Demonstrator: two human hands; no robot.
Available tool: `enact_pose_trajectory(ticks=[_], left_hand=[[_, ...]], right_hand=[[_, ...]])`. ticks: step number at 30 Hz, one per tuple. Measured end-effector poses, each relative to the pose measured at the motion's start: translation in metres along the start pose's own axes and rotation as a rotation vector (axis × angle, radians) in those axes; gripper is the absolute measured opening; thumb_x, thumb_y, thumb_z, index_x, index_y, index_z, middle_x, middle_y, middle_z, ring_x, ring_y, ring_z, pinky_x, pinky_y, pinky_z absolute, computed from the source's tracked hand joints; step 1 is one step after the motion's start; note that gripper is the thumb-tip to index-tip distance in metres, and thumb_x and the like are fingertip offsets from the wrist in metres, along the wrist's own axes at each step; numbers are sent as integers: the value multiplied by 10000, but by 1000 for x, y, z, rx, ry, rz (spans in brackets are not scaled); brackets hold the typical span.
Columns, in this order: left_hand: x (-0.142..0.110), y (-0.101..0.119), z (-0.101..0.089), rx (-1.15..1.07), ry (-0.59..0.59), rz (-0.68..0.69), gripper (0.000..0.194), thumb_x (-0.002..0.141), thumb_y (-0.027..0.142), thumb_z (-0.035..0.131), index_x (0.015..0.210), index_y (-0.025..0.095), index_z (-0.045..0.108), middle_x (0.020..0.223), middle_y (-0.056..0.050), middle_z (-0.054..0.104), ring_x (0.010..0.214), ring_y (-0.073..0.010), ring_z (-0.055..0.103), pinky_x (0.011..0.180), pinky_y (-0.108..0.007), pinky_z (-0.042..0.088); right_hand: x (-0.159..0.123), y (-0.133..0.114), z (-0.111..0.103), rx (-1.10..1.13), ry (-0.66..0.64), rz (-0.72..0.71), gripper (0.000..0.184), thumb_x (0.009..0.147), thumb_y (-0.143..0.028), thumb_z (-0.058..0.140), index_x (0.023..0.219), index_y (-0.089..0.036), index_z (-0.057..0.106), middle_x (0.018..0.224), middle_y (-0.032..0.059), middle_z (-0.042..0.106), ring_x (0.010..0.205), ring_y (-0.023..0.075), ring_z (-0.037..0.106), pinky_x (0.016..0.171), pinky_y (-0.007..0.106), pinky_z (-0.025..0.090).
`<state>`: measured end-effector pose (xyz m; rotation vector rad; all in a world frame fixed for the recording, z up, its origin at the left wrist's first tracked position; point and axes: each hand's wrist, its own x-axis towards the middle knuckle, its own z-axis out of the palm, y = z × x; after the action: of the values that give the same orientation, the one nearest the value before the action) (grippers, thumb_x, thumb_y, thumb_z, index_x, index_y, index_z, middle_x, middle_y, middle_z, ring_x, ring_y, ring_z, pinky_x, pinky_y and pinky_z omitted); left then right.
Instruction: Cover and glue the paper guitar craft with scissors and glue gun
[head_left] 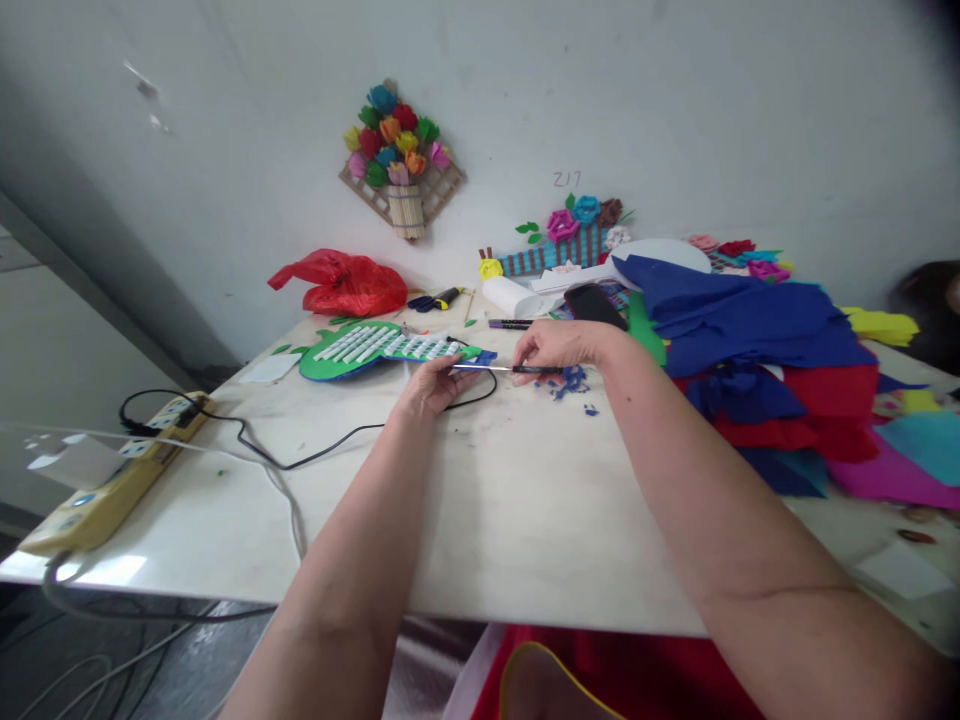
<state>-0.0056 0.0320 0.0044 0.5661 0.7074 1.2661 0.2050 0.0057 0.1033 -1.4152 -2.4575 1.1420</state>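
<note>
- Far left: a yellow power strip point(139, 478) along the table edge, with a black cable point(279, 463) snaking off it across the tabletop.
- Next up, a scrunched red plastic bag point(352, 287) sitting at the back by the wall.
- In front of that is the green craft piece point(313, 363), lying on the table, pretty curvy, with rows of white bits on top.
- Bouquet of colorful flowers point(397, 150) hung on the wall above it.
- Left hand point(431, 386) is right at the craft piece's narrow right end, fingers by the tip of a thin tool. Honestly can't tell if they're pinching the tool, the craft piece or both.
- That thin tool point(491, 368), shiny shaft plus black handle, spans the gap between the hands.
- Right hand point(551, 343) has its fingers clamped around the black handle.
- Little blue scraps point(574, 381) sit just beside the right hand.
- Dark phone point(592, 305) behind the right wrist.
- Then a big messy heap of blue sheets point(742, 320) over red ones point(840, 400).
</note>
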Motion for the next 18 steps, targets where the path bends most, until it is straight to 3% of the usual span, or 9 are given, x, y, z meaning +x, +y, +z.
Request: enact_pose_trajectory(ticks=[18], left_hand=[[-6, 1, 1, -4, -63, -2, 188, 704, 64, 475, 871, 136, 525, 808, -75, 661, 804, -203, 654, 786, -386, 534]], right_hand=[[-1, -1, 1, 3, 14, -3, 374, 629, -380, 738, 874, -102, 689, 561, 14, 614, 369, 40, 420, 384, 182, 366]])
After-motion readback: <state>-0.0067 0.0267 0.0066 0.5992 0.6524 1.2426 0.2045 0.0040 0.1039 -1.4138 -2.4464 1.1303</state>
